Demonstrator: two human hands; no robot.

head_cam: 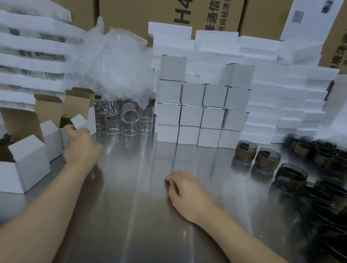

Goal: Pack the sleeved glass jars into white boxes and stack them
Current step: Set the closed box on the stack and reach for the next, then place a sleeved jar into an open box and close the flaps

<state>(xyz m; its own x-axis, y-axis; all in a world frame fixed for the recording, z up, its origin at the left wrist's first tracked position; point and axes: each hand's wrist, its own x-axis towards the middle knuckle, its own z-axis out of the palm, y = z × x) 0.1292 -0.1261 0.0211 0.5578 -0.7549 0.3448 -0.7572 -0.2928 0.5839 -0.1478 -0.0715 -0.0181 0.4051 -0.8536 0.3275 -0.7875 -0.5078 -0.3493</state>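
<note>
Hands apart on the steel table (139,222). My left hand (81,144) is out at the left, its fingers curled at the raised flap of a small open white box (79,122); I cannot tell whether the flap is pinched or only touched. My right hand (184,191) rests near the table's middle, fingers loosely curled, holding nothing. Sleeved glass jars: two singles (247,151) stand just right of the stack's foot, and a dense cluster (321,186) runs down the right edge toward me, jar touching jar. The stack of closed white boxes (201,115) stands at the back centre, four columns wide. Its three lower rows are full, with front faces roughly flush; the top row has one box over each outer column, with a gap between them. More open boxes line the left side, the nearest (14,165) with flaps up and its corner jutting inward. Between that corner and the jar cluster the steel shows as a wide lane, running from my forearms up to the stack's foot. Clear glass beakers (127,121) sit left of the stack under a crumpled plastic bag (119,63), close beside the small box. Foam sheets (277,88) and cardboard cartons (169,5) wall off the rear.
</note>
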